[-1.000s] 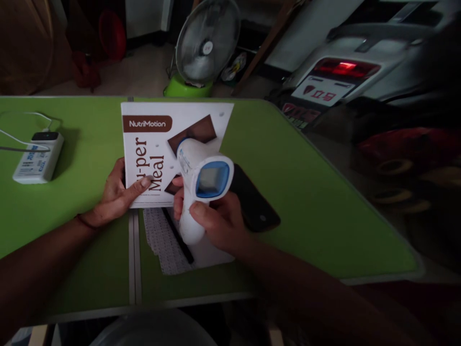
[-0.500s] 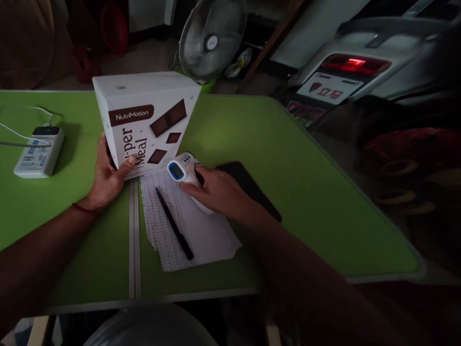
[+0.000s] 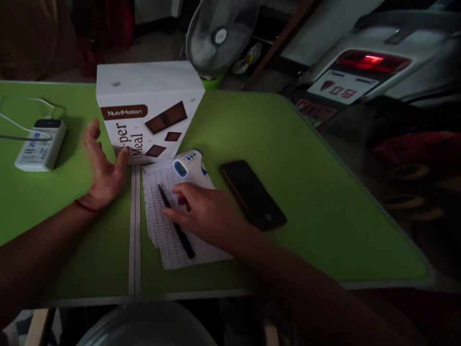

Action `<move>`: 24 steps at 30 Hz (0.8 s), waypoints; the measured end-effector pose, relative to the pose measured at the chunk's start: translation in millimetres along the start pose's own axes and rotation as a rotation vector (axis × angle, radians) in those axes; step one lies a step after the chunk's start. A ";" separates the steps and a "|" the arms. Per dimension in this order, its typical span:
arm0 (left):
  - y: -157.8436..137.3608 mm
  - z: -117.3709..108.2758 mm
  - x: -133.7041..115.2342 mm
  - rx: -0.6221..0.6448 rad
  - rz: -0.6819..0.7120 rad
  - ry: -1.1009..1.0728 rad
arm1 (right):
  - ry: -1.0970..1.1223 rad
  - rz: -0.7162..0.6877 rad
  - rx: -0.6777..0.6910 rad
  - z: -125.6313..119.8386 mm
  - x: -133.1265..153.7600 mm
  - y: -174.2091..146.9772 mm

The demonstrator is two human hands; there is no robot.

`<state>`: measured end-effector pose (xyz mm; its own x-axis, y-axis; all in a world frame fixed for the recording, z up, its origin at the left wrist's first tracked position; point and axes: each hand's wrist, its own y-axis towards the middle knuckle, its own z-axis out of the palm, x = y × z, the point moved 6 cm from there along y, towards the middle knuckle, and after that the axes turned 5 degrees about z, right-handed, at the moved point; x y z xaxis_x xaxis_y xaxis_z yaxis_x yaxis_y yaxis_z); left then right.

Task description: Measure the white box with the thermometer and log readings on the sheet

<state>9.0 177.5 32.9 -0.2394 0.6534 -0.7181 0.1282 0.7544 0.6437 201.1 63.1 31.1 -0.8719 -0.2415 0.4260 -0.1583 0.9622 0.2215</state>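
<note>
A white NutriMotion box (image 3: 151,79) stands on the green table. At its lower left corner is my left hand (image 3: 106,166), fingers spread and the thumb by the printed front; whether the thumb touches it I cannot tell. The white and blue infrared thermometer (image 3: 194,163) lies on the printed papers (image 3: 156,216), just in front of the box. My right hand (image 3: 201,206) hovers over the papers, fingers loosely curled and apart, with nothing visible in it. Beneath its thumb lies a black pen (image 3: 183,240), partly covered by the hand.
A dark smartphone (image 3: 252,194) lies right of the papers on the green table (image 3: 317,230). At the left is a white power strip (image 3: 41,146) with cables plugged in. Behind the table stand a fan (image 3: 219,38) and a vehicle (image 3: 378,62) with a lit red tail light.
My right hand has let go of the thermometer, which now lies on the papers, and moved toward the pen. My left hand has loosened from the box, its fingers opening outward.
</note>
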 end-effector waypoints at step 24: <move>-110.5 66.3 -110.5 0.908 0.846 0.149 | 0.787 -0.067 -0.327 -3.1 -12.7 0.7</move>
<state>85.1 26.0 23.6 0.1436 0.9852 -0.0936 0.8979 -0.0900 0.4310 213.4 66.4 28.6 -0.2703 -0.4297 0.8615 0.0490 0.8876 0.4581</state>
